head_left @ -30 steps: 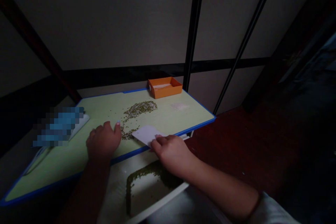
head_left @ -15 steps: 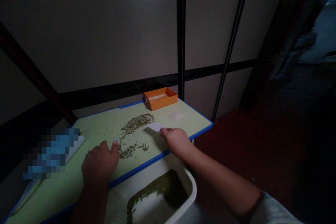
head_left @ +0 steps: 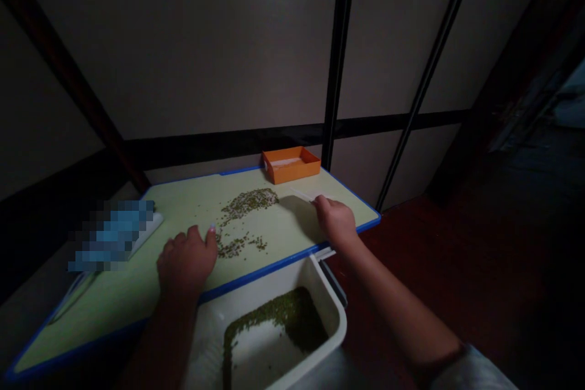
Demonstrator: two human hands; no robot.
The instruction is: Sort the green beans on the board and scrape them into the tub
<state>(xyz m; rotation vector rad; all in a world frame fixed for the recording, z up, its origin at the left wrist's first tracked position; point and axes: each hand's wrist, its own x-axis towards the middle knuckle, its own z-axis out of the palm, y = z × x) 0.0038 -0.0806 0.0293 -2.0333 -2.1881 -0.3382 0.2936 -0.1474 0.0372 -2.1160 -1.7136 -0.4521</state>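
My right hand [head_left: 336, 217] pinches a thin white card [head_left: 301, 194], seen almost edge-on and tilted above the pale green tabletop [head_left: 292, 222]. To its left lies a long heap of small green grains [head_left: 251, 200] mixed with whitish bits. A looser patch of the same grains [head_left: 242, 245] is spread nearer the front edge. My left hand [head_left: 187, 259] rests on the tabletop beside that patch, thumb out and fingers apart, holding nothing. Below the front edge, a white plastic tub [head_left: 340, 323] holds many more green grains along its sides and corner.
An orange open box [head_left: 295, 170] with whitish contents stands at the table's back edge. A blurred blue device [head_left: 114, 231] with a cable lies on the left. Dark-framed panels [head_left: 237, 49] rise behind, and a dark red floor [head_left: 411, 256] lies to the right.
My right hand has moved right and up with the card, away from the grain heap, and the card has turned edge-on. My left hand stays by the loose patch; the view has shifted slightly.
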